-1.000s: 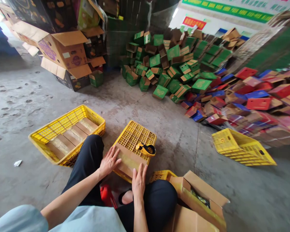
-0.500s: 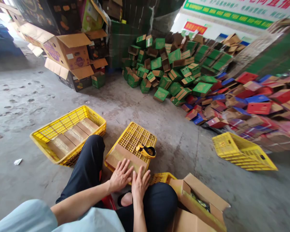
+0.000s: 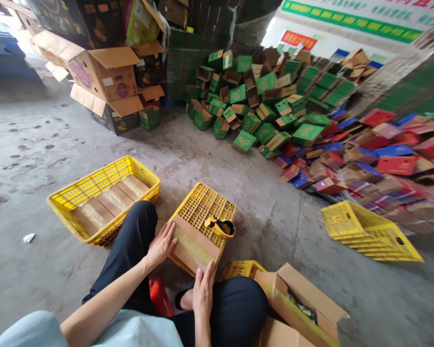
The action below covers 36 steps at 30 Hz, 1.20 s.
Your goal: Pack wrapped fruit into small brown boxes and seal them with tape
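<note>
A closed cardboard box (image 3: 193, 246) with clear tape along its top lies on an upturned yellow crate (image 3: 198, 202). At the box's left end, my left hand (image 3: 161, 246) rests with its fingers stretched out against the edge. My right hand (image 3: 204, 285) touches the near right end, its fingers extended and close together. The undersides of both palms are hidden. Beyond the box, a yellow tape dispenser (image 3: 219, 226) sits on the crate's right side.
On the left stands a yellow basket (image 3: 54, 205) holding several taped boxes (image 3: 111, 201). An opened carton (image 3: 312, 299) with dark contents lies by my right knee. Another yellow crate (image 3: 368, 236) is at the right. Piles of green boxes (image 3: 245, 140) and red boxes (image 3: 395, 165) spread behind.
My hands have moved apart from the top of the box. The left has slid to its left end, the right to its near right end. The view has shifted slightly.
</note>
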Tool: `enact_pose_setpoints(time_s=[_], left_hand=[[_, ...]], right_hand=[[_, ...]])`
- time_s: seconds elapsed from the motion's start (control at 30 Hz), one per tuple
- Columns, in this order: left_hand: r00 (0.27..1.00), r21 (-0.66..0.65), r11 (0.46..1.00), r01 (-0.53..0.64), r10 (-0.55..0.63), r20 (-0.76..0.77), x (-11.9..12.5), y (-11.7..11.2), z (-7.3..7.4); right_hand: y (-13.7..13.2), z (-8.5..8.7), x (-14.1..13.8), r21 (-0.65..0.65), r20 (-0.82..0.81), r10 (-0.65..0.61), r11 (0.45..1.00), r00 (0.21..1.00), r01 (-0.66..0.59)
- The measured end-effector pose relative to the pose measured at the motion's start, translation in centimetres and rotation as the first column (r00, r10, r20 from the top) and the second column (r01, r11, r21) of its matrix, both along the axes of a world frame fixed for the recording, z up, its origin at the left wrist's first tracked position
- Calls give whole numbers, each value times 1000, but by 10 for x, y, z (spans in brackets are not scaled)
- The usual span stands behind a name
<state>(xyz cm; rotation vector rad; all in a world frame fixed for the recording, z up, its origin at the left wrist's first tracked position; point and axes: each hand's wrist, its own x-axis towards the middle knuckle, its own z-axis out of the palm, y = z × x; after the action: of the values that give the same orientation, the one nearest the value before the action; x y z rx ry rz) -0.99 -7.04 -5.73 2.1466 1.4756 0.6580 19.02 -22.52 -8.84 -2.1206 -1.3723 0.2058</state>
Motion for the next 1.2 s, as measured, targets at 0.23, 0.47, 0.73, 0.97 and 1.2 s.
enact_pose_setpoints(time_s=[0.23,0.47,0.73,0.97,1.2], left_hand=[[969,-569,821,-43,173,177,-15,36,36],[972,-707,707,-34,188,141,-30,68,33],[935,-731,681,-24,275,225,-30,66,38],[902,-709,705,20,293,317,-23,56,50],[886,-618,786,13,277,371,-15,34,79]], right_hand=[[16,47,-16,-192,185,-54,977,981,90],[80,72,-69,-371,228,304,905,925,-206],[85,78,-67,-347,180,271,917,946,-196],[41,42,-12,-122,-143,-110,988,984,92],[41,23,9,-101,-237,-213,976,948,194]])
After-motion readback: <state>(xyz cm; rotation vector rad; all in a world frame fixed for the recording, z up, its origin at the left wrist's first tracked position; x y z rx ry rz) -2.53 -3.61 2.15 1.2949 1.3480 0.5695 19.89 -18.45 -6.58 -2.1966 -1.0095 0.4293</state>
